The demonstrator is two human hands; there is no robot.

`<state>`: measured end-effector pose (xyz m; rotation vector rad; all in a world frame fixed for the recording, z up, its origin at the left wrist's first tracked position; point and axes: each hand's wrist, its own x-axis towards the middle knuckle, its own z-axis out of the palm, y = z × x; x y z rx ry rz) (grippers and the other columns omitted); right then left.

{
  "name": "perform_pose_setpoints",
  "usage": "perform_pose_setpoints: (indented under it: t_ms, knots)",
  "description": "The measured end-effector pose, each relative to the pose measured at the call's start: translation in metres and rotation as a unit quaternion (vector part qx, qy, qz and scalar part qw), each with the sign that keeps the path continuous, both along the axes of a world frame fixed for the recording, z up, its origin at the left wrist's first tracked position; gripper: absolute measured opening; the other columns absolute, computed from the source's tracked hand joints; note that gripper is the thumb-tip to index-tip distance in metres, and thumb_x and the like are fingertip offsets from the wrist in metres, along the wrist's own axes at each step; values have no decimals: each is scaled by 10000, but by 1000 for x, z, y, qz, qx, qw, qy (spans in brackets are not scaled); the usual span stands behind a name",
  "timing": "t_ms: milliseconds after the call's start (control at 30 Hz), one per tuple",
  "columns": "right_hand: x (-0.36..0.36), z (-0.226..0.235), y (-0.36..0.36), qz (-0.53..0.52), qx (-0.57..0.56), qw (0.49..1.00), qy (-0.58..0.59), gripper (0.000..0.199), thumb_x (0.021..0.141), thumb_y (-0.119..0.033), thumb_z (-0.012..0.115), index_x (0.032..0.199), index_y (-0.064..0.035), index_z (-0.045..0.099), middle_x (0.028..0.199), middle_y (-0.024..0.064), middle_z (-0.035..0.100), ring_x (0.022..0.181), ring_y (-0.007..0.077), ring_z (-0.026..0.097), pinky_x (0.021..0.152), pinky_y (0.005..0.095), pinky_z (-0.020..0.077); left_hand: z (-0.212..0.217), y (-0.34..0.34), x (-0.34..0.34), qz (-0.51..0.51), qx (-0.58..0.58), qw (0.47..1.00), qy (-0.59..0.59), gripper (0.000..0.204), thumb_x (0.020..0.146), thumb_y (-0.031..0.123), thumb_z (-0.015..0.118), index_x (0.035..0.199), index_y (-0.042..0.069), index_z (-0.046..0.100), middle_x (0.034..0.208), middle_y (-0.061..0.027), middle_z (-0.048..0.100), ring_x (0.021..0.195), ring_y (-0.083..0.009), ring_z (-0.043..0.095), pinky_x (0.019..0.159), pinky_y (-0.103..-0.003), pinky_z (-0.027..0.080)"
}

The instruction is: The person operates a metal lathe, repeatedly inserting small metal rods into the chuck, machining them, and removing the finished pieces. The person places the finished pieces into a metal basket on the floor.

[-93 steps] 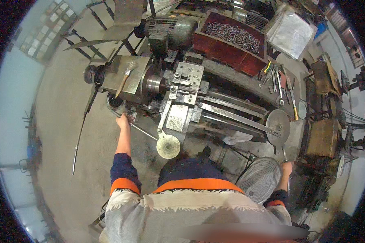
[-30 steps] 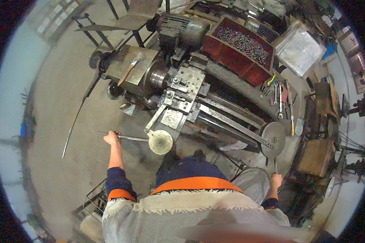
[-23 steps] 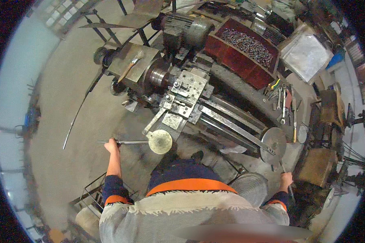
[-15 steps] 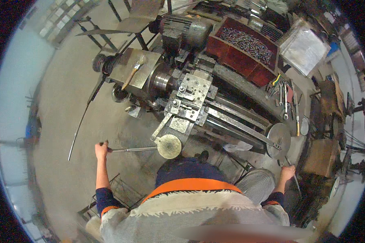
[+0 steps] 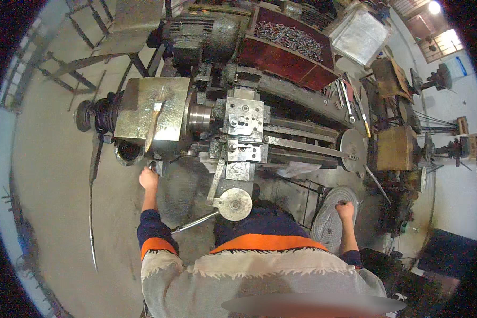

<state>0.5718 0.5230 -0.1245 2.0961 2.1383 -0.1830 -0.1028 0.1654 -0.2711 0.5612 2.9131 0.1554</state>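
My left hand (image 5: 149, 179) is closed at the front of the lathe's headstock (image 5: 124, 116), its fingers around something dark that I cannot make out. My right hand (image 5: 346, 211) is closed above a round grey mesh basket or seat (image 5: 326, 227), with a small dark thing at its fingertips. Between my arms, a round metal disc (image 5: 235, 204) carries a long lever (image 5: 196, 222), untouched by either hand. Beyond it stands the slide block (image 5: 244, 124), beside the shiny chuck (image 5: 200, 116). Farther right, a big disc (image 5: 353, 150) joins a flat bar (image 5: 305, 147).
A wooden-handled brush (image 5: 153, 127) lies on the headstock cover. Behind the lathe sit a motor (image 5: 201, 40) and a red bin (image 5: 286, 63) of small metal parts. Spanners (image 5: 349, 103) lie at the right. A long thin rod (image 5: 91, 222) slants down at the left.
My left hand has let go of the disc's lever and moved up to the headstock. My right hand has left the rod by the big disc and come over the mesh. The view has turned.
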Motion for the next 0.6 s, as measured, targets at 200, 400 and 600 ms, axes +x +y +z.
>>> perform_pose_setpoints:
  t_ms: [200, 400, 600]
  knots:
    - [-10, -11, 11, 54, 25, 998, 29, 295, 616, -262, 639, 751, 0, 623, 735, 218, 599, 709, 346, 589, 657, 407, 467, -32, 7, -3, 92, 60, 992, -64, 288, 695, 259, 593, 842, 13, 559, 847, -191, 610, 804, -355, 595, 686, -434, 483]
    - [-195, 91, 52, 215, 58, 959, 175, 303, 590, -173, 640, 847, -13, 624, 759, 152, 628, 708, 317, 602, 647, 369, 475, 18, -16, -22, -30, -56, 992, -106, 279, 773, 246, 526, 952, 34, 497, 883, -174, 606, 843, -336, 585, 706, -433, 466]
    - [-392, 135, 39, 465, 10, 809, 359, 368, 573, -159, 651, 927, -62, 635, 882, 181, 610, 821, 333, 580, 735, 382, 463, 82, -50, -31, -47, 114, 992, -9, 282, 794, 309, 520, 958, 83, 563, 866, -157, 613, 805, -328, 591, 674, -430, 457]
